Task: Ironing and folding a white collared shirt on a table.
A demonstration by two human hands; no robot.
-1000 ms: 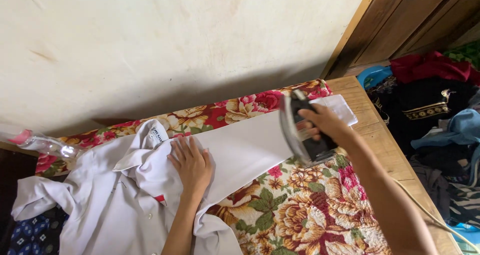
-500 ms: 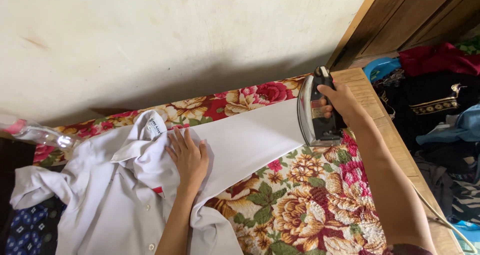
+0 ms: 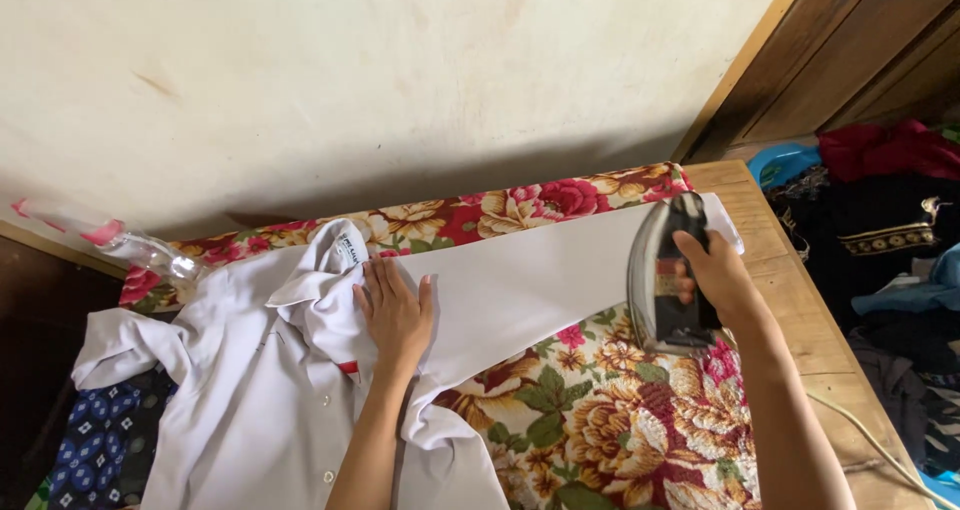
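The right hand (image 3: 712, 275) was closed around the handle of the electric iron (image 3: 668, 278), which stood tilted with its soleplate turned toward the left hand, at the cuff end of the outstretched sleeve (image 3: 530, 280) of the white shirt (image 3: 290, 370). Whether the soleplate touched the cloth could not be told. The left hand (image 3: 397, 312) lay flat with fingers spread, pressing the shirt near the shoulder, just beside the collar (image 3: 335, 255), well apart from the iron.

Hazards noted, as judgement:
- The soleplate faced the pressing hand along the sleeve; a long stroke toward it could burn the fingers.
- The iron sat close to the outer edge of the wooden table (image 3: 790, 270), beyond the gripping hand; a slack hold could let it drop toward the heap of clothes (image 3: 880, 210).
- The cord (image 3: 870, 440) trailed off the table below the right forearm and could snag.
- A clear plastic bottle with a pink cap (image 3: 110, 240) lay past the left hand near the far edge; a tug on the shirt might shift it.
- Dwelling on the sleeve could scorch it or the floral cover (image 3: 600, 430).
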